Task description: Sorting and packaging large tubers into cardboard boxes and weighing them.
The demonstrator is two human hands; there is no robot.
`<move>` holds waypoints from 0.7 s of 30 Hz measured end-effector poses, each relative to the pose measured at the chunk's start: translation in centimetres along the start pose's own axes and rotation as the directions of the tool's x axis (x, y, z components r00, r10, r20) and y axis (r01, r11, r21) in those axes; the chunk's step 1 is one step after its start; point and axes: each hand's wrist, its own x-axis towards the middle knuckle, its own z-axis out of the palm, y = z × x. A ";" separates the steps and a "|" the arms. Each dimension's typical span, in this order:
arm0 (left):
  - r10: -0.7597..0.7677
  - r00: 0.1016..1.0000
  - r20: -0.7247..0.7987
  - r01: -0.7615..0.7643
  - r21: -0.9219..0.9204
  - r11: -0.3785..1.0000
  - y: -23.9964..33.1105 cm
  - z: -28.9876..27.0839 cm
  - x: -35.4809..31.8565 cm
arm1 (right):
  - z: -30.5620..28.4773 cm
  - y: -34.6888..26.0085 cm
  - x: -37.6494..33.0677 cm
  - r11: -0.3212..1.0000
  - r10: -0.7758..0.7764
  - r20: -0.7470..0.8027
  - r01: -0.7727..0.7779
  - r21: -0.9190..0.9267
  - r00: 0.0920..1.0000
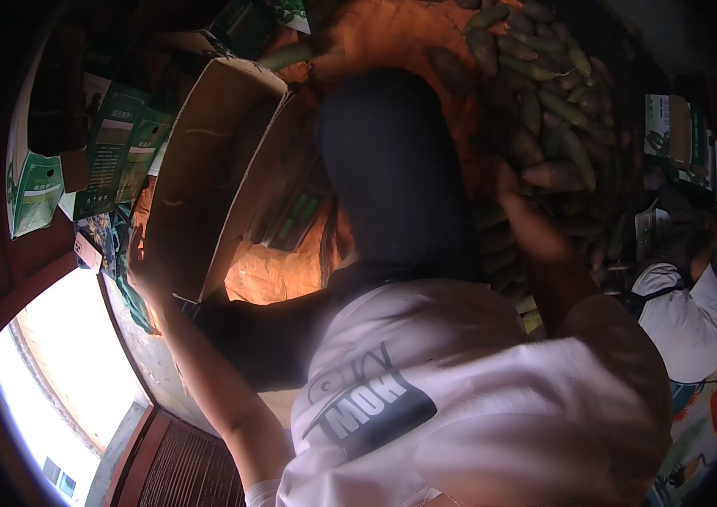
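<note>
An open cardboard box (194, 177) stands tilted at the left, its inside in deep shade; I see nothing in it. My left hand (145, 272) grips the box's near left edge, fingers along its outer side. Right of my knee, my right hand (504, 182) reaches to the edge of a heap of long green and brownish root-like vegetables (557, 110). Shadow and blur hide its fingers, so I cannot tell whether it holds one. Beside the box, a digital scale (298, 218) shows a lit green display.
Green printed cartons (113, 127) stand at the far left, more cartons (675, 131) at the far right. An orange sheet (375, 38) lies beneath the heap. Another person in a white shirt (684, 317) bends at the right. A bright opening (67, 363) is at lower left.
</note>
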 end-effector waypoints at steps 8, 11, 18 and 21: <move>0.025 0.999 -0.024 -0.025 0.029 0.999 -0.4 -1.6 0.3 | -21.3 -8.0 -2.4 0.966 0.204 0.084 -0.187 -0.181 0.975; -0.001 1.000 -0.031 0.002 0.014 1.000 -0.8 -1.2 0.4 | -23.2 -6.0 -3.4 0.965 0.236 0.062 -0.227 -0.128 0.970; 0.057 0.991 -0.123 -0.053 0.037 0.998 -1.2 -2.6 0.2 | -21.7 -1.2 -6.1 0.883 -0.003 0.231 0.111 -0.455 0.973; 0.102 0.984 -0.148 -0.097 0.041 0.994 -0.4 -2.3 0.4 | -18.7 1.0 -5.5 0.868 0.018 0.171 0.069 -0.491 0.985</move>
